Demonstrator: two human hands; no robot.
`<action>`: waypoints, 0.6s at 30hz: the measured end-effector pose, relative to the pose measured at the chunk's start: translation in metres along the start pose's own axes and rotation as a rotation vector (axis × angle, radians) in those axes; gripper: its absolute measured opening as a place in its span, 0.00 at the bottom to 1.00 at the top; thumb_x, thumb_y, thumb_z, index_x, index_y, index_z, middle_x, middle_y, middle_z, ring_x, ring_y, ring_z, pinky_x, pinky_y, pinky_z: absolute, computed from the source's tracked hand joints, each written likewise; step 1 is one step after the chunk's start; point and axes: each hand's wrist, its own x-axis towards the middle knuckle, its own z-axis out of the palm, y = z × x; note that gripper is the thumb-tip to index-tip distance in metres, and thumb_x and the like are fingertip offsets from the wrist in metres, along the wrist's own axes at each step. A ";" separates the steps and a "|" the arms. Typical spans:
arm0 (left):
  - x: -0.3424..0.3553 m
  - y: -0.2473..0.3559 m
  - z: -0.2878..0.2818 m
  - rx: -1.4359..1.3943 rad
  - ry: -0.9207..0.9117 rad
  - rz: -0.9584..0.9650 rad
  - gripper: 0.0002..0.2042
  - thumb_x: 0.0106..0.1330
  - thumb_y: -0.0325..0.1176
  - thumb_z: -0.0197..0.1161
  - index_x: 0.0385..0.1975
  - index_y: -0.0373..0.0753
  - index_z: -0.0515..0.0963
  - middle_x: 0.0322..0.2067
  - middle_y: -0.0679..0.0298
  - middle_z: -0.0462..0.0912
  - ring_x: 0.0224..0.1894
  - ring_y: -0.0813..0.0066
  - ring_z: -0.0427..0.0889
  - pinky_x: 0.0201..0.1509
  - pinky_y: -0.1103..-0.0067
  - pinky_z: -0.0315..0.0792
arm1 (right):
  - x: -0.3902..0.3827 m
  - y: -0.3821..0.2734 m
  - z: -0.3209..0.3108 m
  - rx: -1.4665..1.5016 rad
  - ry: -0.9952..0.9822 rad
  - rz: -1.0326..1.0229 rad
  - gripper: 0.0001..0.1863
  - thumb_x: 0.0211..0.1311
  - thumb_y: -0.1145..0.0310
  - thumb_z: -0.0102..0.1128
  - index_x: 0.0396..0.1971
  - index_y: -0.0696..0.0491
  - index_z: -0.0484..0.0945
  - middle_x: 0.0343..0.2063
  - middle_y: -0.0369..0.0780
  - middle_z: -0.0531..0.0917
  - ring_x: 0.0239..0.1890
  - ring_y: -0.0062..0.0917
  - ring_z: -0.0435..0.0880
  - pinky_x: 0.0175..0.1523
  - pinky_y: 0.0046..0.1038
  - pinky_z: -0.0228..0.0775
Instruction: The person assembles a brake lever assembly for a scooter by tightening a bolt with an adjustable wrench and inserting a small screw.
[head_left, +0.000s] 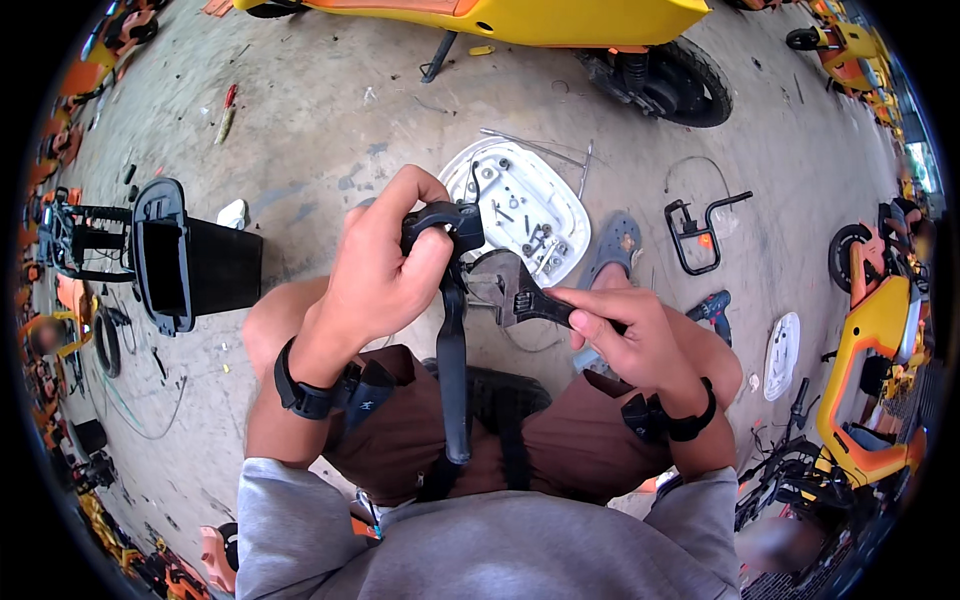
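My left hand (375,265), raised over my lap, is closed around the clamp end of a black brake lever (453,370). Its long blade hangs down toward my body. A thin black cable or strip rises from the clamp. From the right, my right hand (632,335) grips the dark handle of an adjustable wrench (512,288). The wrench jaws are beside the lever's pivot, near a small bolt; whether they touch it I cannot tell. Beyond both hands, a white plastic tray (548,195) on the floor holds several bolts, nuts and small metal parts.
A yellow scooter (600,22) stands on its stand at the far side. To the left lies a black tapered bin (222,255). At right are a bent black metal frame (712,228), a cordless drill (715,310), a white panel (782,355) and a yellow scooter body (850,375).
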 end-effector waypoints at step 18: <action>-0.004 -0.004 0.000 0.245 -0.072 0.225 0.09 0.50 0.24 0.55 0.32 0.34 0.72 0.12 0.56 0.70 0.13 0.58 0.72 0.20 0.72 0.67 | 0.002 0.003 -0.005 0.123 -0.149 0.190 0.16 0.70 0.70 0.53 0.55 0.54 0.79 0.18 0.32 0.78 0.21 0.12 0.73 0.29 0.18 0.64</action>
